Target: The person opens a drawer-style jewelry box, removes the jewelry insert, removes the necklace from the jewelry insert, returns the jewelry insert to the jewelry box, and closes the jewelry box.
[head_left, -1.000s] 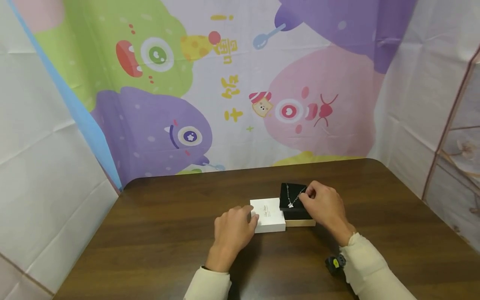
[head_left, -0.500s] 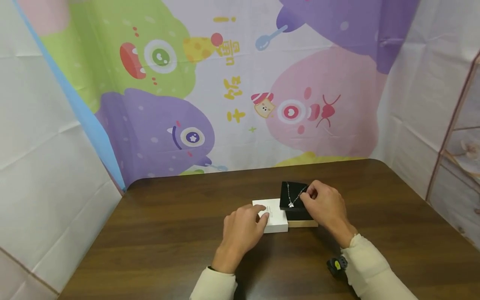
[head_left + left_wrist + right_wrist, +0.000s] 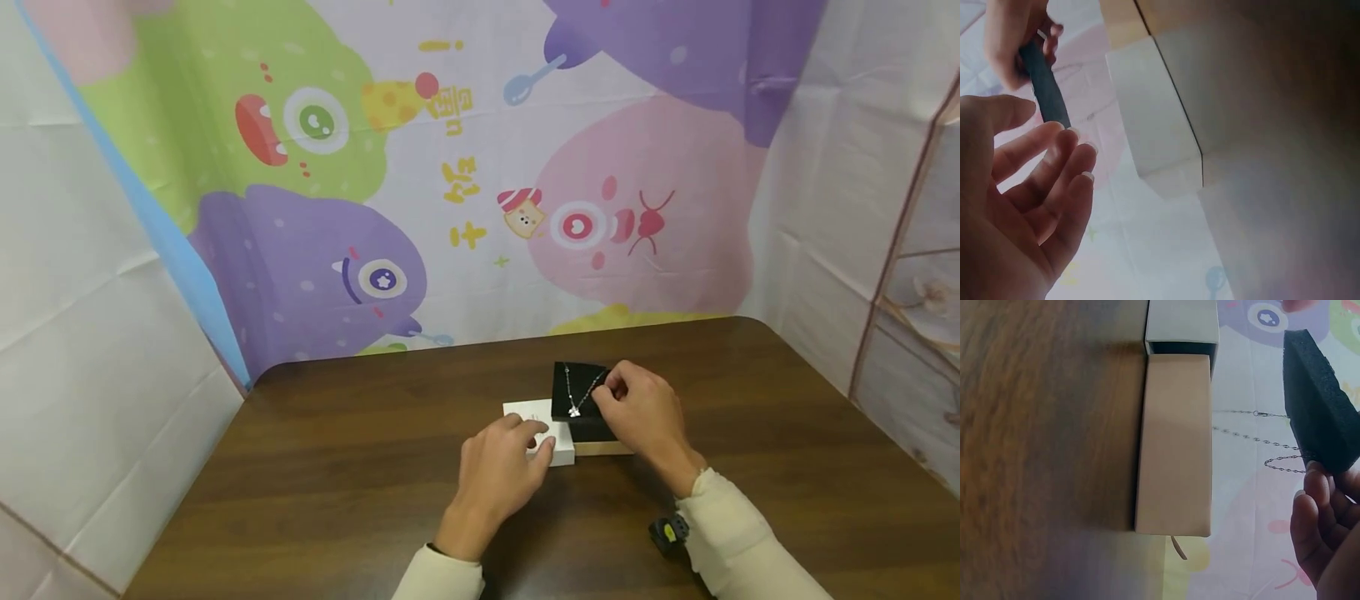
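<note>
My right hand (image 3: 648, 417) pinches the right edge of a black foam pad (image 3: 561, 390) and holds it tilted above an open drawer box. A silver necklace (image 3: 574, 412) with a small pendant lies across the pad's face. Loops of its chain (image 3: 1254, 437) dangle below the pad in the right wrist view. The box's tan drawer (image 3: 1175, 444) sticks out of its white sleeve (image 3: 522, 409), with a dark inside. My left hand (image 3: 498, 467) hovers over the sleeve, fingers loosely bent, thumb apart. Its fingertips (image 3: 1071, 132) come right up to the pad's near end in the left wrist view.
The box rests on a brown wooden table (image 3: 337, 467) toward its far side. Behind the table hangs a cartoon-print cloth (image 3: 465, 317). Pale panels (image 3: 112, 333) stand at both sides. A black device (image 3: 666, 533) is strapped at the right wrist.
My left hand has moved right, from the sleeve's left side toward the pad. The right hand keeps its grip on the pad, which has shifted slightly left.
</note>
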{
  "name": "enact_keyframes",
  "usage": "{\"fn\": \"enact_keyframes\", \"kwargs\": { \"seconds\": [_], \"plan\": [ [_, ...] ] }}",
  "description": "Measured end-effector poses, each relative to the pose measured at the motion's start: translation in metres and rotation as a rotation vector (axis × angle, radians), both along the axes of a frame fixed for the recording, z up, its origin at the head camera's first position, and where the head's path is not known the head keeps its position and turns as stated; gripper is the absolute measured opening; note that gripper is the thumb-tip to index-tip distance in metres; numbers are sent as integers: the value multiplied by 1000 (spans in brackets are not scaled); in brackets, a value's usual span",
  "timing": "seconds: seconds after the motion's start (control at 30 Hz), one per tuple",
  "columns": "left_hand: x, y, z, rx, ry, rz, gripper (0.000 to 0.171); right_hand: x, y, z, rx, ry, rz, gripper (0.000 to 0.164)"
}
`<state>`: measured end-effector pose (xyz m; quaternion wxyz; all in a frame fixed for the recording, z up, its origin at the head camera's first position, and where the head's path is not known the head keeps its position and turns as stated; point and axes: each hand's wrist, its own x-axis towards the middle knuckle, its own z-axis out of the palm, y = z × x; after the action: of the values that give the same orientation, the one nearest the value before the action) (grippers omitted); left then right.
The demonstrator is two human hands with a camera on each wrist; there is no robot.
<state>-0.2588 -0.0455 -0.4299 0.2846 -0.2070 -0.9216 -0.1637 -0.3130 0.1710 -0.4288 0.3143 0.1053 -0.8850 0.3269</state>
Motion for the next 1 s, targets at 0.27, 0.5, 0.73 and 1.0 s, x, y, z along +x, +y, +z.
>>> {"fn": "enact_keyframes", "kwargs": {
  "seconds": [0.27, 0.5, 0.73, 1.0],
  "plan": [
    [4, 8, 2, -23, 54, -32, 10, -1, 1, -3, -12, 47, -3, 11],
    [6, 16, 5, -25, 85, -24, 9, -2, -2, -1, -5, 65, 7, 11],
    [-2, 19, 13, 1, 95, -9, 8, -2, -4, -2, -5, 74, 17, 12],
    [-9, 24, 22, -102, 39, -18, 21, 0, -2, -1, -8, 59, 13, 13]
  ]
}}
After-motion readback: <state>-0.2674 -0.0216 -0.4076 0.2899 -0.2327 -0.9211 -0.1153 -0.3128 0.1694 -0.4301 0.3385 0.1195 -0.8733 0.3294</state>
